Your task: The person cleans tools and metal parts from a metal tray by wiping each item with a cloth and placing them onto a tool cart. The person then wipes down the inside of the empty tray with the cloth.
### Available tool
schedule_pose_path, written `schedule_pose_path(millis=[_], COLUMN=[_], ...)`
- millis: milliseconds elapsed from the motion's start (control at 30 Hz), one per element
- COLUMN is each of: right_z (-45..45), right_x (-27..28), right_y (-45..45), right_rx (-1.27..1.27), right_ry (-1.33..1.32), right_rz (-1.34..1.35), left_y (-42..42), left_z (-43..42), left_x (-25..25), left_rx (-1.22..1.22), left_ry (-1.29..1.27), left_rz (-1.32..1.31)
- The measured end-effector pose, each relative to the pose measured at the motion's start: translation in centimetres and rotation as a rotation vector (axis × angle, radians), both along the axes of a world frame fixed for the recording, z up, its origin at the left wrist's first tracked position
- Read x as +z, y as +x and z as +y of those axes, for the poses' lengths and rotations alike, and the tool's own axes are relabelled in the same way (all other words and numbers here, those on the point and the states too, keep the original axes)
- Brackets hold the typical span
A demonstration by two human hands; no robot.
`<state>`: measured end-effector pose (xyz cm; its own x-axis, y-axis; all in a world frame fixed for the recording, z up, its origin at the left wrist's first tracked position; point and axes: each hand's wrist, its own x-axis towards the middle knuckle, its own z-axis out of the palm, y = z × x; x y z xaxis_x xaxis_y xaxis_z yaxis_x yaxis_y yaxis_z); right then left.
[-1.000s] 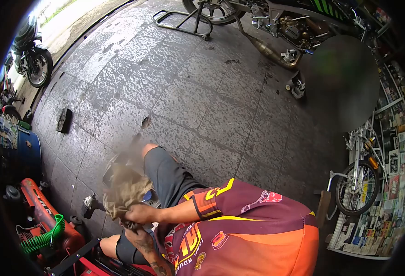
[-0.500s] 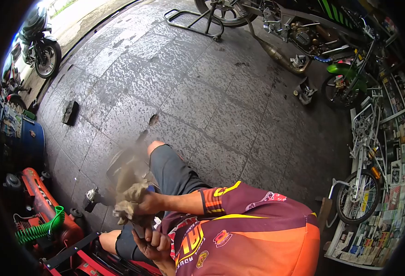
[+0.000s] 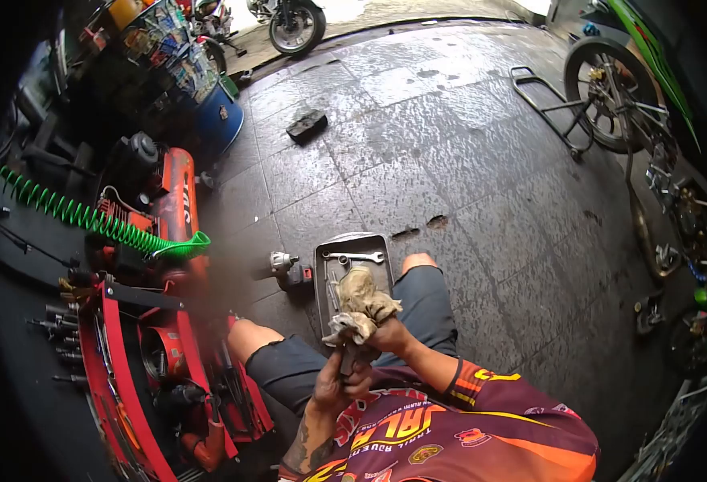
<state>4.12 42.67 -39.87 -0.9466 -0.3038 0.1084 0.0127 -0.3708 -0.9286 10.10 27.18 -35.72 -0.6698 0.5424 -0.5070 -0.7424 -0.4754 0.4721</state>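
Close to my lap, my left hand [image 3: 343, 379] is closed around a small dark metal piece [image 3: 347, 360] whose kind I cannot make out. My right hand [image 3: 388, 334] grips a crumpled, stained beige rag [image 3: 361, 297] just above it, and the cloth touches the upper end of that piece. Beneath the rag is a shallow metal tray [image 3: 319, 281], partly covered by it. A combination wrench [image 3: 357, 257] and a few small metal parts lie inside the tray. A cordless impact wrench [image 3: 293, 271] sits on the floor left of the tray.
On the left are a red tool box [image 3: 112, 361] with several tools, a red air compressor [image 3: 180, 193] and a coiled green hose [image 3: 88, 217]. A dark block [image 3: 307, 126] lies ahead. Right of it are a paddock stand [image 3: 550, 112] and a motorcycle wheel [image 3: 606, 92].
My view has swung left, bringing the tool box and the tray into fuller sight. Both hands keep hold of the rag and the metal piece.
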Motion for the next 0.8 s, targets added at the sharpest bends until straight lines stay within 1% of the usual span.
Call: schedule_pose_path(millis=[67, 100, 167, 200, 233, 267, 300, 367, 433, 467, 500, 533, 567, 600, 633, 700, 733, 767, 800], right_z=[-0.3, -0.4, -0.3, -0.2, -0.1, -0.1, -0.4, -0.9, -0.5, -0.4, -0.9, -1.4, -2.1, -1.6, -0.6, 0.0, 0.3, 0.7, 0.7], right_x=[-0.2, -0.2, 0.1, 1.0, 0.3, -1.1, -2.6, -5.1, -4.2, -6.1, -4.3, -3.7, -3.4, -1.6, -0.2, -2.1, -3.5, -5.1, -6.8], right_y=[0.5, 0.7, 0.5, 0.9, 0.9, 0.7, 0.7, 0.6, 0.8, 1.0, 0.9, 0.7, -0.4, -1.2, -2.1, -4.5, -5.1, -5.3, -5.4], right_rx=[-0.047, -0.023, -0.006, 0.055, 0.106, -0.092, -0.302, -0.205, -0.132, -0.108, -0.102, -0.133, -0.255, -0.332, -0.249, -0.649, -0.628, -0.573, -0.52], right_ry=[0.003, 0.021, 0.031, -0.04, -0.033, 0.455, 0.875, 0.659, 0.673, 0.463, 0.272, 0.093, 0.019, -0.017, -0.172, -0.013, -0.021, -0.018, -0.017], right_rz=[0.102, 0.101, 0.111, -0.094, -0.089, 0.411, 0.944, 0.547, 0.38, 0.293, 0.219, 0.137, 0.168, -0.059, -0.295, -0.452, -0.447, -0.422, -0.398], left_y=[1.5, 1.6, 0.7, 0.2, -0.5, -1.0, -0.8, -0.5, -0.3, -0.5, -1.0, -1.3, -1.6, -2.1, -2.1, -1.4, -1.5, -2.1, -3.0], left_z=[1.0, 1.3, 0.7, 0.5, 0.7, 0.6, 0.1, -0.9, -0.5, -0.1, 0.0, -0.9, -1.9, -3.3, -4.8, -9.1, -11.8, -14.2, -16.6], left_x=[-1.1, -1.0, 0.1, 1.5, 1.8, 1.9, 1.9, -0.6, -4.1, -2.5, -0.8, -1.5, -2.3, -1.9, -0.3, 5.7, 9.1, 11.9, 14.5], left_rx=[-0.099, -0.078, -0.113, 0.025, 0.076, 0.116, 0.173, 0.021, 0.213, 0.185, 0.176, 0.059, -0.075, -0.28, -0.258, -0.134, 0.08, 0.293, 0.446], left_ry=[0.726, 0.747, 0.507, 0.071, 0.075, -0.186, -0.475, -0.861, -1.254, -0.889, -0.466, -0.359, -0.244, 0.052, 0.037, -0.39, -0.264, -0.283, -0.378], left_rz=[-0.168, -0.161, -0.001, 0.022, 0.03, 0.215, 0.371, 0.607, 1.245, 0.741, 0.289, 0.277, 0.272, 0.333, 0.341, 0.478, 0.431, 0.555, 0.672])
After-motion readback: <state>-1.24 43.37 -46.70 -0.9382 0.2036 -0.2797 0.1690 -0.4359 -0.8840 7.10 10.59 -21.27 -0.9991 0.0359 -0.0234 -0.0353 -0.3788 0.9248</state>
